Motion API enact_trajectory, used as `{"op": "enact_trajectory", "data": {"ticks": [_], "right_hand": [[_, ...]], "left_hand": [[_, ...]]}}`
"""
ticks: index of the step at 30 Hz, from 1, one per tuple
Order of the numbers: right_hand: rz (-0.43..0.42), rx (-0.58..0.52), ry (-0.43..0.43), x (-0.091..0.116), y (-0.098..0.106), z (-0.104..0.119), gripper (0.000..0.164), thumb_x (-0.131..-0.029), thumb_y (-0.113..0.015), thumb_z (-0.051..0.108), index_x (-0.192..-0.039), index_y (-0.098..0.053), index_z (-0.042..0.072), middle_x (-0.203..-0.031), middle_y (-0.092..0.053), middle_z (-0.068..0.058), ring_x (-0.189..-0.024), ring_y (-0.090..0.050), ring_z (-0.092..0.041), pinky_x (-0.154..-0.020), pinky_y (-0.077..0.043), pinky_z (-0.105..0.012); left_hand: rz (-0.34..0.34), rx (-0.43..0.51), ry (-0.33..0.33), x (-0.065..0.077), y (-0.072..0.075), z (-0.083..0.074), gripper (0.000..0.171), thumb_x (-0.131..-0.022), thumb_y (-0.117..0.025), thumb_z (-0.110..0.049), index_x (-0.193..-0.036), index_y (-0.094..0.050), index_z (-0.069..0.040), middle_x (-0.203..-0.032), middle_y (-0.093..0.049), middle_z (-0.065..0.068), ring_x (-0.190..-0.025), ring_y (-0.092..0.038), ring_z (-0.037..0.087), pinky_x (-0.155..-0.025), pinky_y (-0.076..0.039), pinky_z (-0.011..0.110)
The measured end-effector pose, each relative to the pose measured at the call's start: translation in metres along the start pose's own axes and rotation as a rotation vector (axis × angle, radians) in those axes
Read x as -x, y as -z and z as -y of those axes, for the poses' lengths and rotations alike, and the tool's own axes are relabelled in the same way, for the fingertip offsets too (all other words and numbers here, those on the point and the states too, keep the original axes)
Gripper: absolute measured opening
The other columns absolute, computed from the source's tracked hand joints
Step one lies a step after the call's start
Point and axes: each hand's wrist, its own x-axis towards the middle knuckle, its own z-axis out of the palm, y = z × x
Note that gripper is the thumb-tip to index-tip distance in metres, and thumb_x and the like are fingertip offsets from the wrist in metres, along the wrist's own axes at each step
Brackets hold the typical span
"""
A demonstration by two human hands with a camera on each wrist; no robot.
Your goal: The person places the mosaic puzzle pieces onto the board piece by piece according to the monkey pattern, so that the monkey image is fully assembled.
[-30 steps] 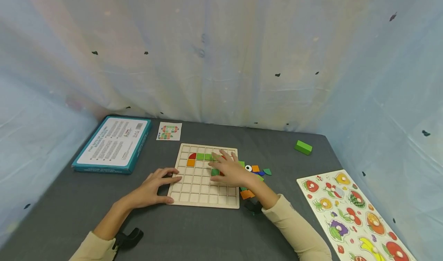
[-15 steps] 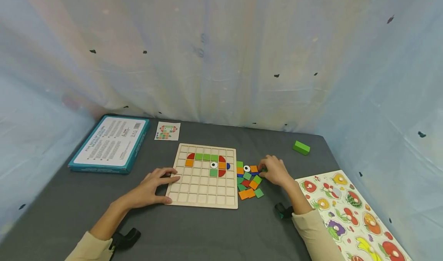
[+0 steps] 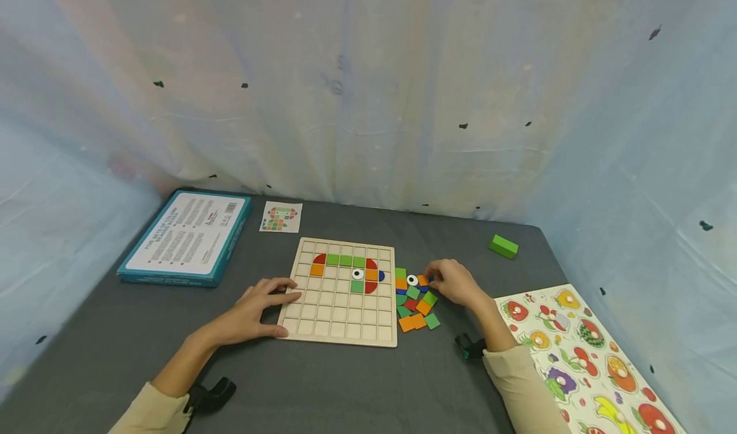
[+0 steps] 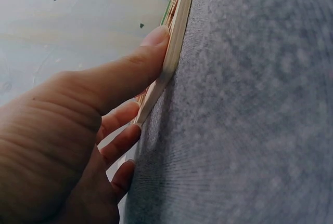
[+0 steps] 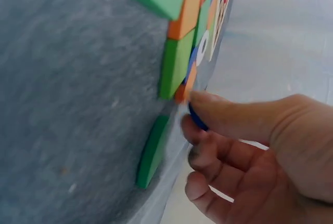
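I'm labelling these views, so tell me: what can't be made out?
Right wrist: full shape of the blue piece, covered by the right hand.
Head: near end of the fruit board, cut off by the bottom edge.
Head: fine print on the box, too small.
Left wrist: top of the grid board, seen nearly edge-on.

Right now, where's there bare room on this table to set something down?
The table is bare on the near side of the grid board, between the left sleeve and right sleeve. More free patches: between the teal box and left hand, and between the right hand and the green block. Loose tiles and that hand crowd the board's right edge.
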Motion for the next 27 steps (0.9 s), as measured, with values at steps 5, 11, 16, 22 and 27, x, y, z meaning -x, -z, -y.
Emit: {"op": "enact_trajectory", "data": {"ticks": [5, 11, 16, 22, 27], "right_hand": [[-0.051, -0.035, 0.003, -0.011, -0.004, 0.013, 0.008, -0.090, -0.070, 0.000, -0.097, -0.074, 0.003, -0.075, -0.060, 0.000, -0.063, -0.050, -0.013, -0.060, -0.044, -0.033], [-0.062, -0.270, 0.079, -0.042, -0.013, 0.043, 0.004, -0.089, -0.071, -0.002, -0.092, -0.069, -0.001, -0.082, -0.064, -0.005, -0.072, -0.060, -0.017, -0.067, -0.050, -0.033], [0.072, -0.517, 0.120, -0.082, -0.026, 0.078, 0.011, -0.090, -0.068, -0.006, -0.101, -0.069, -0.010, -0.091, -0.069, -0.016, -0.080, -0.068, -0.029, -0.073, -0.056, -0.040], [0.244, -0.461, 0.168, -0.124, -0.046, 0.125, 0.009, -0.089, -0.069, -0.008, -0.097, -0.074, -0.010, -0.091, -0.073, -0.017, -0.080, -0.070, -0.022, -0.072, -0.055, -0.028], [0.289, -0.399, 0.188, -0.144, -0.059, 0.157, 0.003, -0.087, -0.073, -0.005, -0.088, -0.076, -0.004, -0.083, -0.073, -0.011, -0.073, -0.069, -0.024, -0.072, -0.053, -0.027]], "left_hand": [[0.003, -0.004, 0.007, 0.000, -0.002, 0.002, 0.074, -0.082, -0.079, -0.045, -0.144, -0.055, -0.011, -0.149, -0.042, 0.008, -0.131, -0.036, 0.032, -0.094, -0.028, 0.058], [0.001, -0.007, 0.003, -0.001, 0.000, 0.002, 0.074, -0.082, -0.078, -0.046, -0.144, -0.056, -0.011, -0.149, -0.042, 0.009, -0.131, -0.036, 0.033, -0.094, -0.028, 0.058], [0.006, -0.007, 0.005, -0.001, 0.000, 0.003, 0.074, -0.083, -0.077, -0.048, -0.144, -0.056, -0.012, -0.149, -0.041, 0.008, -0.132, -0.036, 0.032, -0.095, -0.028, 0.059], [0.009, -0.015, 0.005, 0.000, 0.000, 0.004, 0.073, -0.084, -0.076, -0.049, -0.144, -0.056, -0.014, -0.149, -0.041, 0.008, -0.131, -0.036, 0.032, -0.095, -0.028, 0.060], [0.004, -0.008, -0.009, 0.000, 0.000, 0.005, 0.072, -0.084, -0.077, -0.047, -0.144, -0.056, -0.013, -0.149, -0.041, 0.007, -0.131, -0.036, 0.032, -0.095, -0.028, 0.060]]}}
